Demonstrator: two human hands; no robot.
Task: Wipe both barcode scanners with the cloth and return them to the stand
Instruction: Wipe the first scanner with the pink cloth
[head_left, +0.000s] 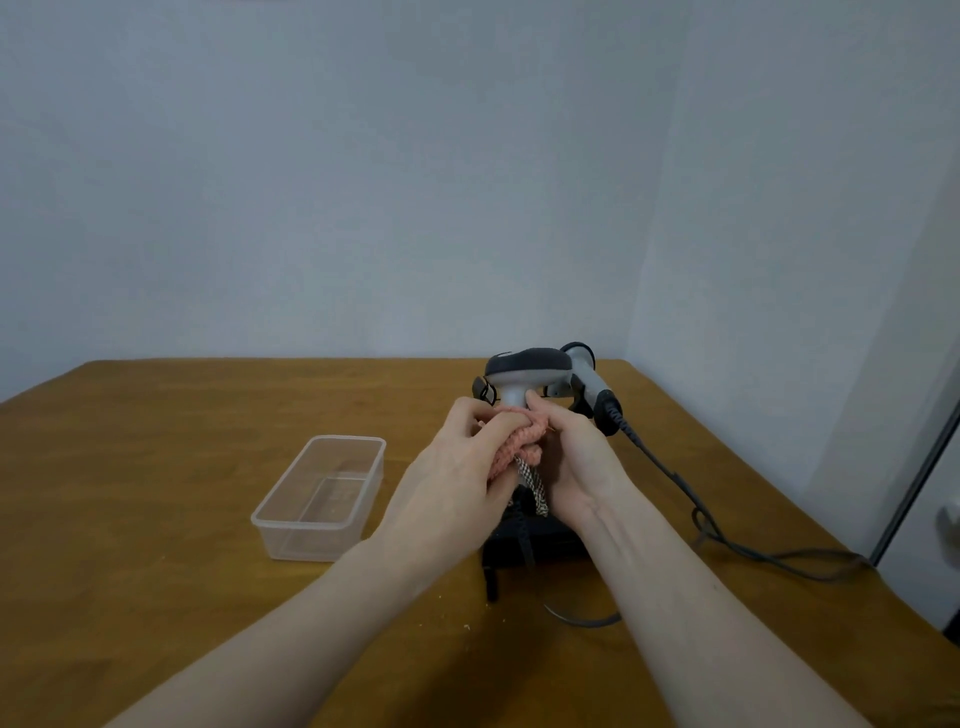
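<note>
— What's around the work?

— I see a clear plastic tub (321, 498) left of my hands on the wooden table (156, 441), and a grey cable (727, 535) trailing right.

— And the hands?

— My left hand (457, 467) wraps the pink cloth (514, 441) round the near scanner (524, 369); my right hand (571, 457) grips its handle. The second scanner (584, 371) sits behind on the black stand (524, 540) (no writing legible).

Two barcode scanners show right of centre in the frame: the nearer scanner (524, 371) and the farther scanner (584, 374) just behind it. One pink cloth (511, 444), one clear plastic container (322, 496), one black stand (535, 540) and one table (182, 467) are visible. Two hands appear, the left hand (457, 467) and the right hand (574, 462).
</note>
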